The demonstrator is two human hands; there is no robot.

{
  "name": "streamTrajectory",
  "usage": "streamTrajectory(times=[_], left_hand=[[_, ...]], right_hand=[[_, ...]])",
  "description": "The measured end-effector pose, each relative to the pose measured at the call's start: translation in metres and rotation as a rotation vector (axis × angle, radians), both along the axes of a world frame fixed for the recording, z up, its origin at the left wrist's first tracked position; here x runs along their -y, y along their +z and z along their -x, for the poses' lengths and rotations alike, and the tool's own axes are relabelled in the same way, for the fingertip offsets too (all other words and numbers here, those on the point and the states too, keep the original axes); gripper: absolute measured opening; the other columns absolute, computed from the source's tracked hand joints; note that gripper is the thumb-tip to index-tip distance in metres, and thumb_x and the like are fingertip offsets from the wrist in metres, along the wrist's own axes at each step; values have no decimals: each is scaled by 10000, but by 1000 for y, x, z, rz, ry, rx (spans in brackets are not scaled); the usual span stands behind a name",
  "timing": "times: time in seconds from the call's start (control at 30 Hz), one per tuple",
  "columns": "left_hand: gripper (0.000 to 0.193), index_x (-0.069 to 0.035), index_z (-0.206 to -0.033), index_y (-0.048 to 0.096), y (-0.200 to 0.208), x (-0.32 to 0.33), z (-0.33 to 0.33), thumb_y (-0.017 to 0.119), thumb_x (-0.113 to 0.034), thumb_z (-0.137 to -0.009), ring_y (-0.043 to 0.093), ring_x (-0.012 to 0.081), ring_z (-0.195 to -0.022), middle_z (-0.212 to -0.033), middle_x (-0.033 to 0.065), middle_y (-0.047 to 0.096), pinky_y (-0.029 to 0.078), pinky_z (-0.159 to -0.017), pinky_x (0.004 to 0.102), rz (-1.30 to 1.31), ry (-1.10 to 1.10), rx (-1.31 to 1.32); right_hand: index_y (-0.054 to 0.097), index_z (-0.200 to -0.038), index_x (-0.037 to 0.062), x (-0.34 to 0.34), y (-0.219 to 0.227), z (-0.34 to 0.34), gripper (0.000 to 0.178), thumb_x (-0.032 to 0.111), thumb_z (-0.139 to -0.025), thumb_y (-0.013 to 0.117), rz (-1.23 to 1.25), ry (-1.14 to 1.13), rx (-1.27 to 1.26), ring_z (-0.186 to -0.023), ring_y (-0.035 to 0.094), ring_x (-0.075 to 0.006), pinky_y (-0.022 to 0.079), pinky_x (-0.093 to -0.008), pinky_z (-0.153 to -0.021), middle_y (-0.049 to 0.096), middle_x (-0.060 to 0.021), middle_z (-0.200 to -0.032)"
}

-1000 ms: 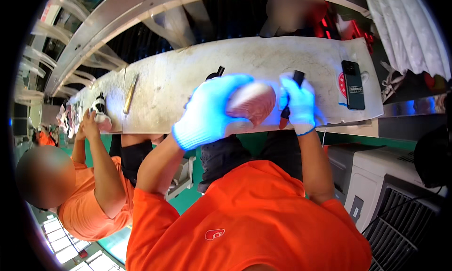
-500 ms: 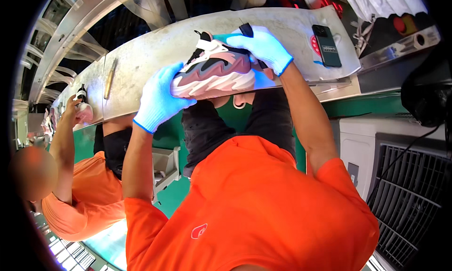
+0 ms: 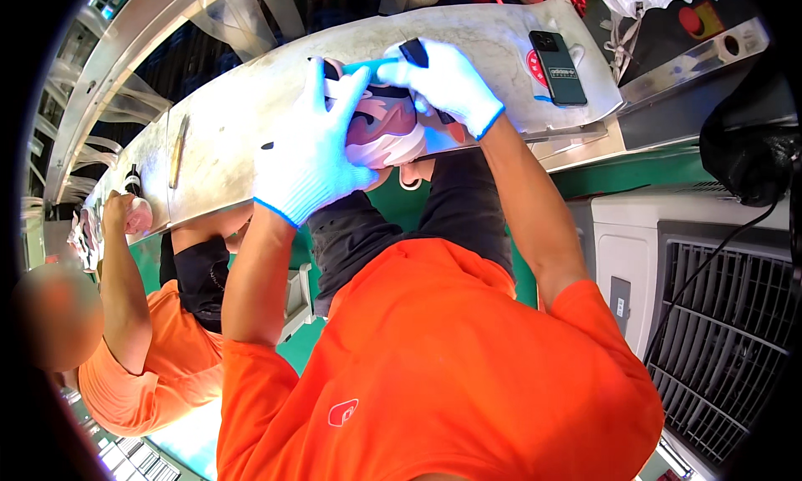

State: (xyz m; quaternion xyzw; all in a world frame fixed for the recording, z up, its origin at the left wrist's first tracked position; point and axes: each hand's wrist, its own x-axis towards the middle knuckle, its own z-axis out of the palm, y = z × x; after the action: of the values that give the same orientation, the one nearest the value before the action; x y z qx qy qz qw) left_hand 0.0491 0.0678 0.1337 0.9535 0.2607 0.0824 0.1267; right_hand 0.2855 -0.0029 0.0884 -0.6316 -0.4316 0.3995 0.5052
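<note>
A chunky sneaker (image 3: 386,138) in pink, grey, white and black lies on its side at the table's near edge, with a teal edge (image 3: 365,66) along its opening. My left hand (image 3: 305,159), in a white glove with blue trim, is closed over the toe half, thumb by the sole and fingers across the upper, hiding much of it. At the heel end, my gloved right hand (image 3: 451,84) grips the shoe by the teal edge. From between its fingers sticks a black strip (image 3: 413,52); whether it belongs to the shoe, I cannot tell.
On the right of the worktable (image 3: 221,134) lies a dark phone (image 3: 558,70) beside a red-and-white round label (image 3: 535,68). A thin pen-like tool (image 3: 178,151) lies at left. Further left, a co-worker (image 3: 159,339) holds a pink shoe part (image 3: 139,216).
My left hand has slid from the toe tip up over the upper, raising its fingers toward the opening. The sneaker's toe is now hidden behind it. My right hand stays at the heel.
</note>
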Motion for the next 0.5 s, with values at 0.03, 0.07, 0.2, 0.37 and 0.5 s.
streamTrajectory(times=[0.03, 0.07, 0.2, 0.37, 0.5], left_hand=[[1276, -216, -1735, 409, -1, -2, 0, 995, -201, -602, 560, 515, -1477, -1757, 362, 300, 577, -1127, 515, -14, -9, -9], [1263, -215, -1729, 420, -3, -2, 0, 993, -196, -604, 567, 509, -1471, -1760, 354, 301, 577, -1125, 515, -26, -8, -9], [1205, -198, -1700, 470, -5, 1, -2, 987, -171, -612, 583, 492, -1459, -1771, 321, 308, 579, -1121, 510, -75, -20, 20], [1140, -150, -1660, 521, -14, -1, -1, 980, -156, -616, 586, 481, -1458, -1779, 283, 328, 577, -1125, 502, -113, -32, 76], [1112, -129, -1648, 528, -16, -3, -2, 962, -152, -625, 563, 468, -1483, -1773, 265, 355, 559, -1151, 502, -115, -44, 87]], right_hand=[[739, -1178, 13, 2, 6, -2, 366, 353, -1051, 786, 21, -131, 5, -617, 660, -122, 515, -292, -559, 764, -56, -890], [705, -1178, 10, 3, 8, -1, 315, 309, -1087, 742, -86, -263, -171, -670, 718, -155, 563, -328, -587, 761, -80, -902], [700, -1125, 22, -3, 6, 2, 190, 211, -1114, 680, -450, -304, -768, -745, 745, -242, 619, -423, -704, 741, -95, -890], [655, -952, 65, -14, 5, 24, 220, 211, -1116, 654, -504, -346, -772, -662, 682, -237, 575, -410, -660, 675, -78, -786], [605, -982, 86, -18, 1, 35, 284, 315, -1148, 630, -534, -364, -843, -589, 591, -204, 507, -381, -569, 601, -47, -736]])
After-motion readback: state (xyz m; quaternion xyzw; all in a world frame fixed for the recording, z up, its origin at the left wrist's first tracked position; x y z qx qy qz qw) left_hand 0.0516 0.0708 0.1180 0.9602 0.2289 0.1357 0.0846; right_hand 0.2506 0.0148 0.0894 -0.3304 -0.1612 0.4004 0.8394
